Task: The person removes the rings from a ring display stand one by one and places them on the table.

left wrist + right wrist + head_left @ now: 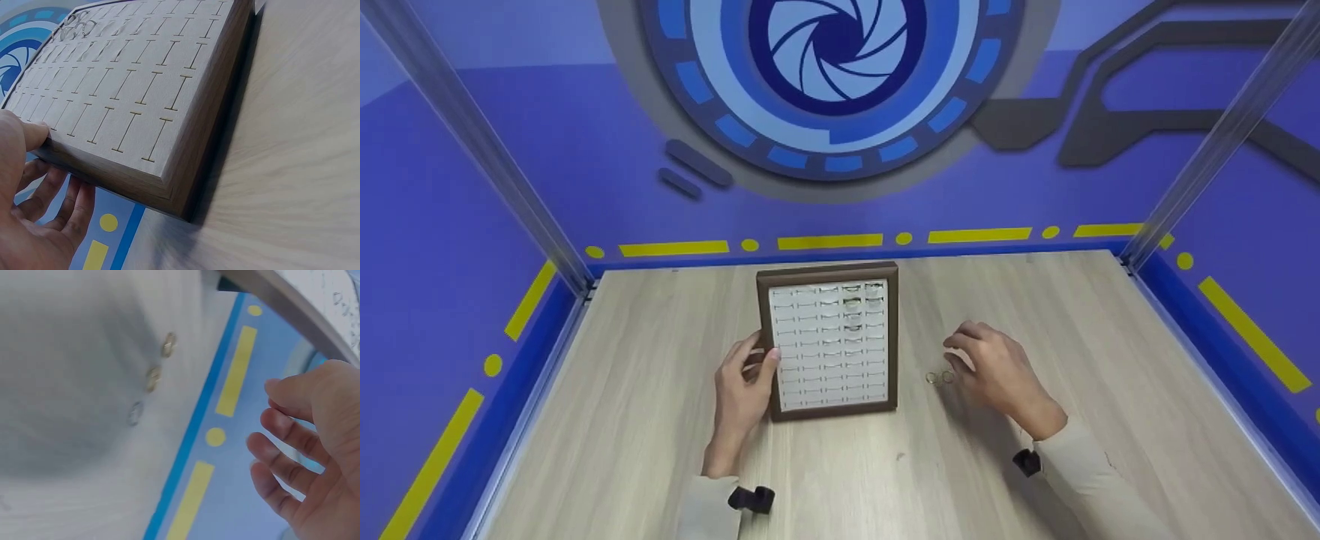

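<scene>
A brown wood-framed ring display box with a pale slotted pad is held tilted at the middle of the table. Several rings sit in slots near its top right. My left hand grips the box's left side, thumb on the front edge and fingers behind. Right of the box, my right hand hovers with loosely bent fingers and nothing visible between them. Close by its fingertips, gold rings lie on the table. In the right wrist view, a silver ring lies in line with two gold ones.
The wood-grain table is bounded by a blue-purple back wall and side walls with yellow dashes. Metal posts stand at the back corners. Black wrist mounts are on both sleeves.
</scene>
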`<state>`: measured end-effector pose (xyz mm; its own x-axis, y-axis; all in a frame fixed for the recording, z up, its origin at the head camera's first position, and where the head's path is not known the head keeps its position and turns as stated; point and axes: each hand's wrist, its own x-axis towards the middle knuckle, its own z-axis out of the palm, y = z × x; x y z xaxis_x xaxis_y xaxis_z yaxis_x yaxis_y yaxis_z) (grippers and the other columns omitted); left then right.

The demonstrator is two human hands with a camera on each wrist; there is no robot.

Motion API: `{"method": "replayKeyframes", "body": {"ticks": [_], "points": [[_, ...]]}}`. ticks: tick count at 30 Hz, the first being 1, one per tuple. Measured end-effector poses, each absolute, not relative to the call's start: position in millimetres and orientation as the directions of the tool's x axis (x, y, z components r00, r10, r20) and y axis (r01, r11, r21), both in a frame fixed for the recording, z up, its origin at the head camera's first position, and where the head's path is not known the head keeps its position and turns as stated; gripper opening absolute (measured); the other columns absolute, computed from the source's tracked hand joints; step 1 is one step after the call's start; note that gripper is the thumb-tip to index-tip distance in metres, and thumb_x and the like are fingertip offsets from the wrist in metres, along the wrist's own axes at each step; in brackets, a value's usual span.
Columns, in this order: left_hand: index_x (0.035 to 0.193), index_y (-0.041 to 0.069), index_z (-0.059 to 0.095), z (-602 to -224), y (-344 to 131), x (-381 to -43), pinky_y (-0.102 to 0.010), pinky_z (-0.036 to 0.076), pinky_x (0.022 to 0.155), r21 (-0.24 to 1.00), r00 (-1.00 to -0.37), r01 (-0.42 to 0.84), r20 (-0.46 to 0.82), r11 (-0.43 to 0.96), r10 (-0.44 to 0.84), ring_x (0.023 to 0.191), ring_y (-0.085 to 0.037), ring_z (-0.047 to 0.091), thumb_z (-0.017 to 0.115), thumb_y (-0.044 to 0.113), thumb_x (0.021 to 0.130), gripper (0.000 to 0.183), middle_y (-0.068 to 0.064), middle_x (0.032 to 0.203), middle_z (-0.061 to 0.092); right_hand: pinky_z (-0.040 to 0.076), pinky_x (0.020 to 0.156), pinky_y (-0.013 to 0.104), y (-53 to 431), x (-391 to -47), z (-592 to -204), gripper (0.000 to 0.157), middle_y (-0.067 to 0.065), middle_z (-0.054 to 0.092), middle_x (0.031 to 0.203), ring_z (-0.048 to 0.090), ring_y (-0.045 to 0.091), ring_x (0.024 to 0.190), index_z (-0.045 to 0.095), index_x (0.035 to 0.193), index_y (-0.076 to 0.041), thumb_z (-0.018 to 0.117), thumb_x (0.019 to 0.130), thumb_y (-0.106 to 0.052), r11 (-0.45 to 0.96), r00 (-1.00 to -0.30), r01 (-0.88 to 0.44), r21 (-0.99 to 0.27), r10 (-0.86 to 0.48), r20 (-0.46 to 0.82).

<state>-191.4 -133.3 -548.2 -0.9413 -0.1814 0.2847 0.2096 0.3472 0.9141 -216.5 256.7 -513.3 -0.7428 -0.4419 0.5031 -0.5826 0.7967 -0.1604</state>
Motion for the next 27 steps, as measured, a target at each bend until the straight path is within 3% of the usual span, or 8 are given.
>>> {"method": "replayKeyframes", "body": {"ticks": [8, 15, 27], "points": [[0.144, 0.003, 0.064, -549, -134, -193, -0.047, 0.063, 0.096, 0.897, -0.929, 0.251, 0.329, 0.363, -0.169, 0.108, -0.031, 0.073, 0.072, 0.019, 0.104, 0.044, -0.014, 0.124, 0.07, 0.061, 0.068, 0.037, 239, -220, -497, 0.013, 0.001, 0.072, 0.094, 0.069, 0.02, 0.082, 0.08, 0.098, -0.009, 0.087, 0.087, -0.007, 0.77, -0.687, -0.622, -0.141, -0.451, 0.57], [0.144, 0.003, 0.064, -551, -133, -193, -0.044, 0.063, 0.096, 0.9, -0.932, 0.24, 0.319, 0.363, -0.174, 0.109, -0.03, 0.073, 0.071, 0.019, 0.105, 0.043, -0.013, 0.125, 0.07, 0.061, 0.065, 0.038, 225, -227, -485, 0.013, 0.001, 0.073, 0.097, 0.072, 0.02, 0.079, 0.08, 0.099, -0.01, 0.085, 0.088, -0.005, 0.719, -0.617, -0.68, -0.145, -0.454, 0.643], [0.144, 0.002, 0.064, -550, -134, -193, -0.044, 0.063, 0.094, 0.899, -0.927, 0.257, 0.334, 0.356, -0.174, 0.107, -0.029, 0.073, 0.072, 0.019, 0.105, 0.044, -0.014, 0.124, 0.07, 0.063, 0.073, 0.038, 200, -235, -467, 0.017, 0.004, 0.072, 0.1, 0.074, 0.023, 0.084, 0.078, 0.104, -0.006, 0.083, 0.088, -0.001, 0.647, -0.53, -0.751, -0.135, -0.466, 0.709]]}}
